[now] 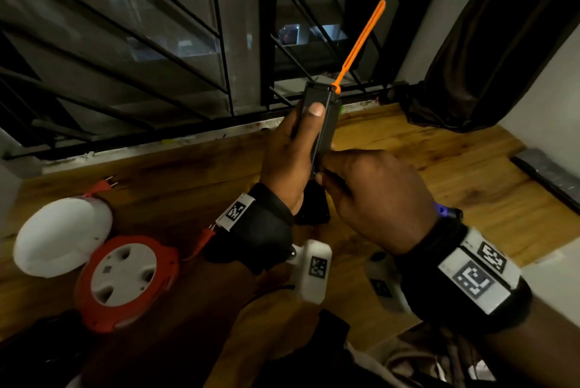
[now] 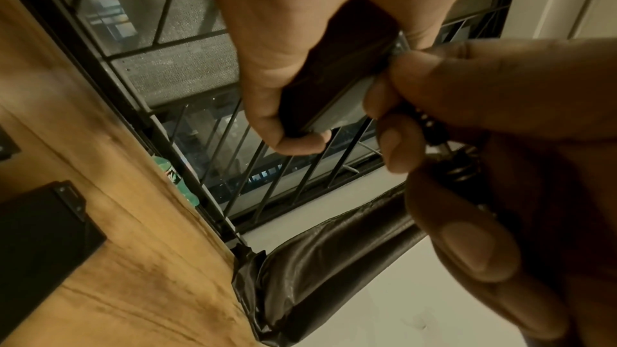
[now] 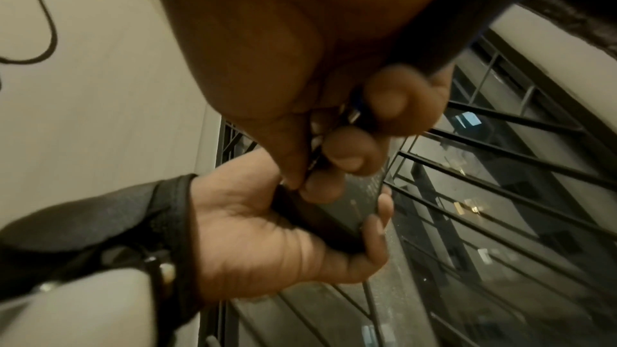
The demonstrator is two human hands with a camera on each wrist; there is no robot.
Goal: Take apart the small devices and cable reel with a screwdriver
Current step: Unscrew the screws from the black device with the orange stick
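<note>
We held the black device (image 1: 317, 124) upright above the desk (image 1: 439, 168), near the window grille (image 1: 157, 58), its orange strap (image 1: 361, 42) standing stiffly up from the top corner. Our left hand (image 1: 292, 155) wrapped the slim case from the left, thumb flat on its near face and fingers curled behind it. Our right hand (image 1: 376, 199) closed round a screwdriver (image 2: 434, 128) at the case's lower end; the tip was hidden by fingertips (image 2: 387, 96), so we could not tell whether it sat in a screw.

We judged the case light and rigid, a smooth plastic shell likely to twist or slip under turning force. The long edges looked the best place to clamp it, low down and close to where the tool pressed. The strap seemed springy rather than limp and no use as a handle.

The cable reel (image 1: 125, 281), red with a pale hub, lay on the near left of the desk beside a white dome (image 1: 59, 237), untouched. A flat black piece (image 1: 314, 205) lay on the desk beneath our hands.
</note>
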